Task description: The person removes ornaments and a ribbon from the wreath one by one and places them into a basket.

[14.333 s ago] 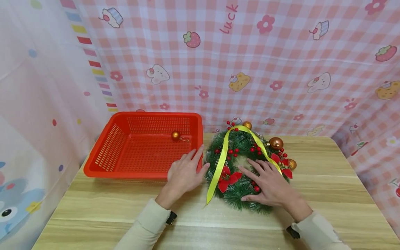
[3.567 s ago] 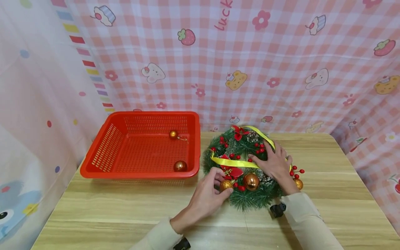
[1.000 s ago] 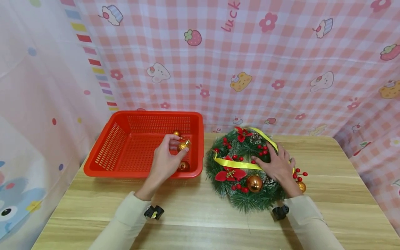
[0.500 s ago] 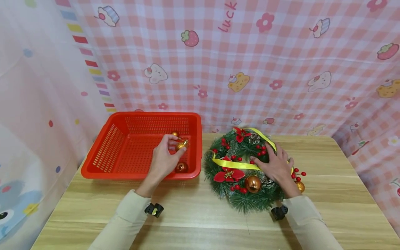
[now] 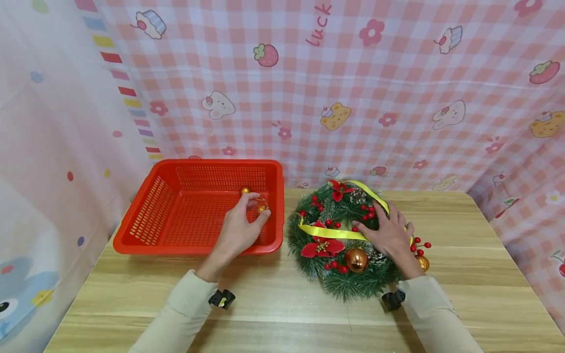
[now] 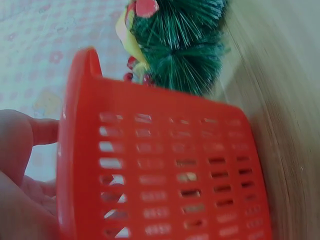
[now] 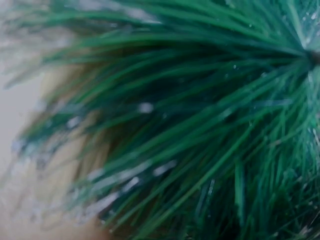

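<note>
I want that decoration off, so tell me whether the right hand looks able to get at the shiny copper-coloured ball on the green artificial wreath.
Probably yes: the right hand rests on the wreath near the ball, and nothing covers it; the flat yellow ribbon passes beyond it.

Basket (image 5: 198, 249): glossy, smooth plastic. Wreath (image 5: 346, 287): bristly, plastic-looking needles. Ribbon (image 5: 333, 233): satiny cloth. Copper ball (image 5: 356, 260): mirror-glossy, metallic. Held ball (image 5: 262, 209): rough, metallic gold. Table (image 5: 309, 318): smooth wood grain, slight sheen. Curtain (image 5: 287, 88): matt cloth.

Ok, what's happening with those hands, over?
Left hand in red basket, at glittery gold ball; grip unclear. Right hand on wreath. Nothing visibly in the way.
</note>
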`<state>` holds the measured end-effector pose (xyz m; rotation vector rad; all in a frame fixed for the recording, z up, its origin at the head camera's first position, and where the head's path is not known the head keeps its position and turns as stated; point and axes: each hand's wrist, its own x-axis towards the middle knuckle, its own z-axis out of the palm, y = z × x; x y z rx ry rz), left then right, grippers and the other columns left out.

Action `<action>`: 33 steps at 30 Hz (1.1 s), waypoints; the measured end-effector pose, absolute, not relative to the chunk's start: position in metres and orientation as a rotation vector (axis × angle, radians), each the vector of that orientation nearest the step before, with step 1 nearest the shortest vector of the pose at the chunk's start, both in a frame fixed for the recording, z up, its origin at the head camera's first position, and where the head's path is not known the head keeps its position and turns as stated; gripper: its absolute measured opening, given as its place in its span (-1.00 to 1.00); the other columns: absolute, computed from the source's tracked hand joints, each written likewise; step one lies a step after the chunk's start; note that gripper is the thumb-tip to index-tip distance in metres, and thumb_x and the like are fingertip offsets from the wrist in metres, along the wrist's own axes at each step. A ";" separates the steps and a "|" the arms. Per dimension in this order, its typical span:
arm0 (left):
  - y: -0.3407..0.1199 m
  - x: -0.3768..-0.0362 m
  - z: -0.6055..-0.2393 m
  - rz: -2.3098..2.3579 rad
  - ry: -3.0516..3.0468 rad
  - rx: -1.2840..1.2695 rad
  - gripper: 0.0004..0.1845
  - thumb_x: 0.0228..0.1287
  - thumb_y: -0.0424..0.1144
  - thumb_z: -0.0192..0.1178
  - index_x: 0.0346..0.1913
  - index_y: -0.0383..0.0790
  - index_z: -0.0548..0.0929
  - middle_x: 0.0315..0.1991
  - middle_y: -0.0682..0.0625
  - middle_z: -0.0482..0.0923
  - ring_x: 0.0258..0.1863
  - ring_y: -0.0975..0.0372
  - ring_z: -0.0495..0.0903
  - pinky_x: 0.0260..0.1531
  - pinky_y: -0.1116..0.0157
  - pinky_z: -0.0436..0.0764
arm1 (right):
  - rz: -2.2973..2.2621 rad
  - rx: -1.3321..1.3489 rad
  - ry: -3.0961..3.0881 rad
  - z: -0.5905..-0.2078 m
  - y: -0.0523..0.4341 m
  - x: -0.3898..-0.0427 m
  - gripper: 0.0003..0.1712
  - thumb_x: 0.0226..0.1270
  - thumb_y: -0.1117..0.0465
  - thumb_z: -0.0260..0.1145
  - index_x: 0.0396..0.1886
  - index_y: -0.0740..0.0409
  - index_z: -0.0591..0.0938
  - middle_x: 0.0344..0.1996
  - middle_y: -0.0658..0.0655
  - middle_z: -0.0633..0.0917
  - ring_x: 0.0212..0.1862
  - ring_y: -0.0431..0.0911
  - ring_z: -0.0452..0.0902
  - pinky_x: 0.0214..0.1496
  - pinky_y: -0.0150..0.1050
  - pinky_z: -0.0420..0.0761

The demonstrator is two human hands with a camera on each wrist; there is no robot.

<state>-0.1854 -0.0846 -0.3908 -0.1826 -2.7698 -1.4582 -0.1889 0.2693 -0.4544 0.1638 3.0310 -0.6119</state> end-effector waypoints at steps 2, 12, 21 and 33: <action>-0.079 -0.182 -0.391 -1.433 -2.767 -0.227 -0.49 0.36 -0.15 0.26 0.31 -0.13 0.43 0.23 -0.21 0.54 0.25 -0.06 0.50 0.20 -0.10 0.45 | -0.613 0.165 3.031 -0.455 0.269 -0.189 0.11 0.29 -0.48 0.07 0.58 0.13 0.05 0.52 0.43 -0.10 0.44 0.50 -0.18 0.27 0.54 -0.10; -0.052 -0.166 -0.401 -0.993 -2.865 -0.491 -0.36 0.40 -0.06 0.19 0.48 -0.08 0.32 0.38 -0.12 0.39 0.30 -0.02 0.44 0.14 -0.12 0.51 | -0.614 0.209 3.029 -0.454 0.267 -0.187 0.10 0.29 -0.48 0.07 0.57 0.13 0.07 0.53 0.41 -0.09 0.44 0.49 -0.16 0.26 0.54 -0.07; -0.048 -0.167 -0.411 -0.805 -2.899 -0.514 -0.32 0.43 -0.01 0.10 0.52 -0.15 0.24 0.44 -0.20 0.28 0.29 -0.10 0.45 0.04 -0.13 0.57 | -0.709 0.414 3.009 -0.454 0.256 -0.181 0.07 0.33 -0.45 0.04 0.60 0.10 0.02 0.55 0.38 -0.14 0.46 0.47 -0.20 0.23 0.54 -0.09; -0.044 -0.168 -0.414 -0.669 -2.953 -0.493 -0.26 0.45 0.04 0.08 0.54 -0.21 0.16 0.48 -0.21 0.22 0.27 -0.10 0.47 -0.31 0.06 0.68 | -0.839 0.406 2.921 -0.439 0.255 -0.173 0.10 0.36 -0.43 0.03 0.61 0.11 -0.10 0.53 0.47 -0.22 0.47 0.50 -0.33 0.25 0.58 -0.24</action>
